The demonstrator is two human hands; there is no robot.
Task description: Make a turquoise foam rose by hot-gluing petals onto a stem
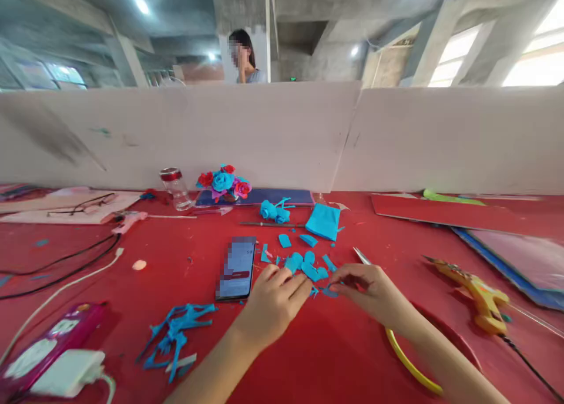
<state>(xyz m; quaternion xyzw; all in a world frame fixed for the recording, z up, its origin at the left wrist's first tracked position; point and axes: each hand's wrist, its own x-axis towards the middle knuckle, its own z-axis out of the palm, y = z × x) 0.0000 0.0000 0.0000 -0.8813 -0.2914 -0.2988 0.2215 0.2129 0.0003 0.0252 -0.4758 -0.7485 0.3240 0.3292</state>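
My right hand pinches a small blue paper piece between thumb and fingertips, low over the red table. Close by on the left, my left hand has its fingers bent and pressed together; what they hold, if anything, is hidden. Cut blue petal-shaped pieces lie just beyond both hands. Farther back are a folded blue sheet and blue rolled flowers with thin stems. Scissors lie beneath my right forearm, with their blades and yellow handle showing.
A phone lies left of my hands, blue scraps nearer me. On the right rests a yellow glue gun. Paper flowers and a jar stand before a white partition. A power strip and cables occupy the left.
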